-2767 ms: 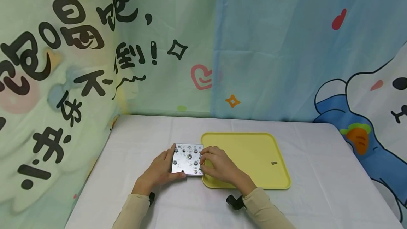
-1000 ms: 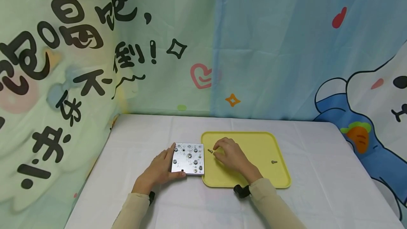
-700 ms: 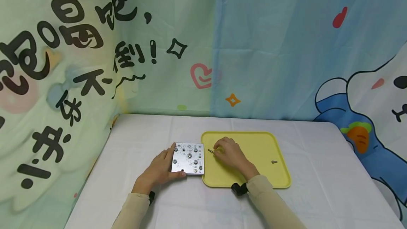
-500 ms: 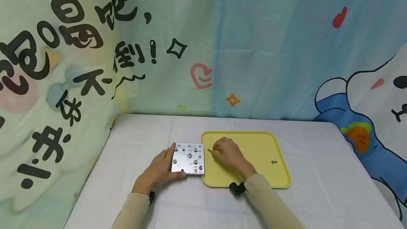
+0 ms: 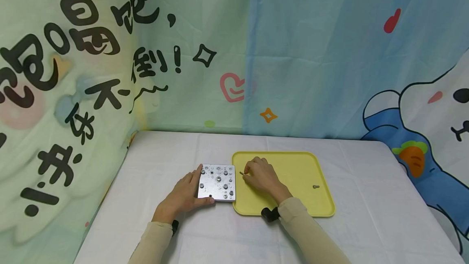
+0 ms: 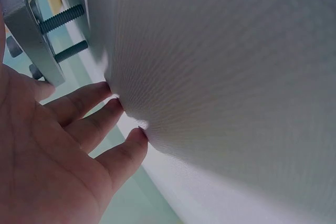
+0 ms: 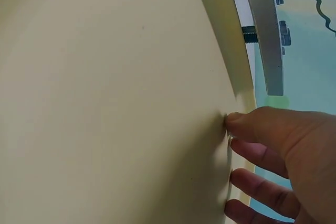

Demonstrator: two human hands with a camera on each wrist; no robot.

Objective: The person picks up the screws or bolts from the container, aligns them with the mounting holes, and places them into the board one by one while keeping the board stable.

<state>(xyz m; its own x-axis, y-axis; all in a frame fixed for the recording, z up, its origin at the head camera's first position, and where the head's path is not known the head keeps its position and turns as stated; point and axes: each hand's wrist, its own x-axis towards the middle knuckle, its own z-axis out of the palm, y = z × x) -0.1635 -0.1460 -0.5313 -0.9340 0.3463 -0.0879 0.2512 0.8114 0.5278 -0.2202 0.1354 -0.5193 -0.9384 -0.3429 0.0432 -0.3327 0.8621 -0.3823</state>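
White-clothed table [image 5: 176,154], cartoon curtain [image 5: 311,60] behind.

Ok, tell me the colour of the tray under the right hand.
The tray is pale yellow, plain with no pattern; the head view shows it best.

Silver metal plate [image 5: 217,182] on a white table [image 5: 165,162]; pale yellow tray [image 5: 293,166]; beige sleeves [image 5: 304,231]; green and blue cartoon-printed curtain [image 5: 311,52].
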